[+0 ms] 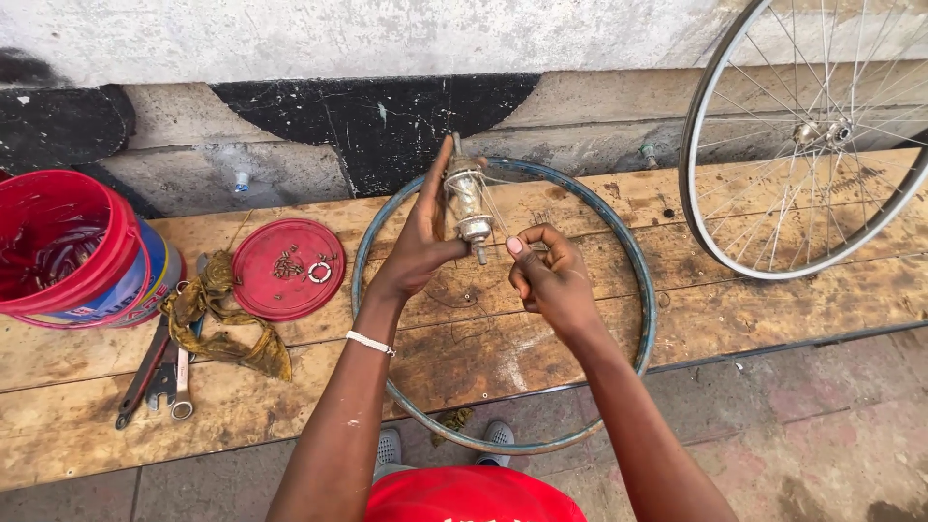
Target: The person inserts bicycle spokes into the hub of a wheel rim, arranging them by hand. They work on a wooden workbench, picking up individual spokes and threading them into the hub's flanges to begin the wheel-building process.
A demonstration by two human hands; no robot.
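Observation:
My left hand [422, 237] grips a metal wheel hub [468, 201], holding it upright by its barrel with the axle pointing up and down. My right hand [546, 274] is pinched just right of the hub's lower end, fingertips close together on what looks like a thin spoke; I cannot tell for sure. Both hands hover inside a bare blue-grey wheel rim [640, 280] that lies on the wooden bench and overhangs its front edge.
A spoked wheel [710, 227] leans on the wall at right. A red lid [288, 268] holds small parts. A red bucket [72, 251], a dirty rag [217, 324] and wrenches [155, 372] lie at left on the wooden bench [754, 300].

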